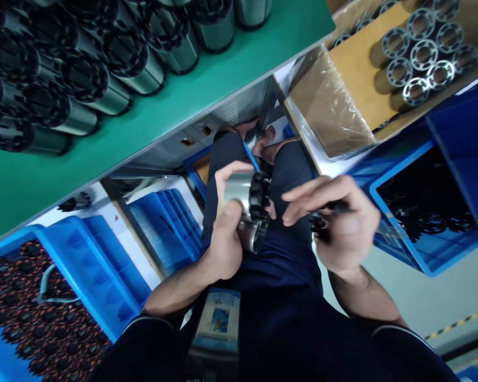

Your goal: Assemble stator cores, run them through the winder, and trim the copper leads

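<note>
My left hand (227, 233) is wrapped round two short silver metal cylinders above my lap. The upper metal cylinder (237, 190) has a black notched plastic ring (258, 195) on its right end. The lower metal cylinder (249, 233) sits against it, partly hidden by my thumb and palm. To the right, apart from the cylinders, my right hand (344, 223) is curled round a small black plastic part (321, 223), its index and middle fingers stretched toward the left hand. Motion blurs the right hand, so the black part's exact shape is unclear.
On the green table (231, 79) stand several metal cylinders with black ends (135, 58). A cardboard box (322, 101) at right holds several bare metal rings (424, 53). A blue bin (434, 265) holds black parts. Another blue bin (99, 276) holds copper-and-black parts (27, 302).
</note>
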Demonstrator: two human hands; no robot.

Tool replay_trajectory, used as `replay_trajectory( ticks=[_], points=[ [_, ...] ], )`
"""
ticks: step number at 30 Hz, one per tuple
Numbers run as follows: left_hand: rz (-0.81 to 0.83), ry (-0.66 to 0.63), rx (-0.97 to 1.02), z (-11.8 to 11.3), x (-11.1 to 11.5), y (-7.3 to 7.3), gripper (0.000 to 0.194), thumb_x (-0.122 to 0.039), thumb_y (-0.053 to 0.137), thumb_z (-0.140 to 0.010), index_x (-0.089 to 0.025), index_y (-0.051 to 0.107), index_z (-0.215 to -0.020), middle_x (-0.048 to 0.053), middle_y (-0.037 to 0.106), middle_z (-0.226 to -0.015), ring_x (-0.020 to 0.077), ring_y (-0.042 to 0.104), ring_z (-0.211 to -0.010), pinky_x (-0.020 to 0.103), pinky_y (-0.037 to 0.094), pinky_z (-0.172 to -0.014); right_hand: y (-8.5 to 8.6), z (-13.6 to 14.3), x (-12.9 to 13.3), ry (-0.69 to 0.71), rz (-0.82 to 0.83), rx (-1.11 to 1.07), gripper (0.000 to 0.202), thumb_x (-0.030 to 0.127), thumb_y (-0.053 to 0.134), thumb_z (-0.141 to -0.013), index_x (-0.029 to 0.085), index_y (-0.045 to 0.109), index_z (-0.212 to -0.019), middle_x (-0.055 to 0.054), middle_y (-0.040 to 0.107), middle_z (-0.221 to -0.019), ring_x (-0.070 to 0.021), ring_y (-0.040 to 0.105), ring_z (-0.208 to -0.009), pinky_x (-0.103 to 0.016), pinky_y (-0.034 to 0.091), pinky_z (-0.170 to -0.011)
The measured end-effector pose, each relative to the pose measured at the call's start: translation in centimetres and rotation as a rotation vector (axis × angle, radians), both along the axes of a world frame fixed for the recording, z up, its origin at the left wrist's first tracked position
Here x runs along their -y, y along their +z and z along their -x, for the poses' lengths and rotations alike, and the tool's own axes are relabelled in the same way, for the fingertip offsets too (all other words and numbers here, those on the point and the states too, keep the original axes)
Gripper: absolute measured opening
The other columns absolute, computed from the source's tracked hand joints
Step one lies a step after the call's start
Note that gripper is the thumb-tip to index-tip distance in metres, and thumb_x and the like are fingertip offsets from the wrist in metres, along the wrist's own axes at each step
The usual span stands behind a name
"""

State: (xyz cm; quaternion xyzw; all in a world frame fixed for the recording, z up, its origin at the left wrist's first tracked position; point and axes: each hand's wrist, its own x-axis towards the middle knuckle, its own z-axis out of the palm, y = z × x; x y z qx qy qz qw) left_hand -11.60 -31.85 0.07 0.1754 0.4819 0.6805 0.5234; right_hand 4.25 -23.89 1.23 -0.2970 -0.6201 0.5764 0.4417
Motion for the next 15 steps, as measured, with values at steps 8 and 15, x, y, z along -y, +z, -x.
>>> replay_trajectory(
  ticks=[8,15],
  points=[
    [0.145,0.046,0.201,0.3,-3.0,1.9,0.042,-0.073,0.079,-0.097,-0.031,0.077,-0.092,0.009,0.080,-0.084,0.0428,0.086,-0.112,0.056,0.075,-0.084,-1.5,0.8,1.5,-0.140,-0.086,0.022,0.023,0.052,0.077,-0.111,0.032,0.071,-0.116,-0.009,0.082,-0.127,-0.0328,0.081,-0.113,-0.053,0.071,-0.096],
    [0.129,0.220,0.137,-0.6,-2.9,1.4,0.048,-0.079,0.068,-0.099,-0.032,0.068,-0.090,0.005,0.079,-0.084,0.0385,0.086,-0.117,0.052,0.073,-0.085,-3.5,0.5,2.8,-0.084,-0.263,0.055,0.033,0.042,0.105,-0.092,0.028,0.079,-0.106,-0.013,0.084,-0.141,-0.0353,0.085,-0.120,-0.056,0.073,-0.100]
  ],
)
